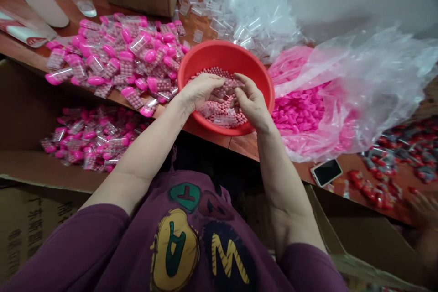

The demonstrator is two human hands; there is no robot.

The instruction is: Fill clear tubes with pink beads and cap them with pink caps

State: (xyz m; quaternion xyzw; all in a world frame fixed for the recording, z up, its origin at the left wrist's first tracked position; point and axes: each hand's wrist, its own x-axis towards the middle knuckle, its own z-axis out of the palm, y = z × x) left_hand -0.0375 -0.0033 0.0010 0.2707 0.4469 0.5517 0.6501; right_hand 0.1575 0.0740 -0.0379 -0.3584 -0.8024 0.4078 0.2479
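Observation:
A red basin [262,80] in front of me holds many small pink beads [217,73], with some clear plastic pieces among them. Over the beads, my left hand [203,89] reaches in from the left with its thumb and fingers around what looks like a small clear plastic container [228,86]. Pink beads show in or behind it. My right hand [251,100] meets it from the other side, fingers curled at its near end. The fingers partly hide the container.
Bead-filled bottles with pink caps [126,61] are heaped at left; more fill a carton [20,159] below. Empty clear containers [246,4] lie behind, a bag of pink caps [301,109] at right. A phone [326,172], red items [376,189] and another person's hand [422,207] are farther right.

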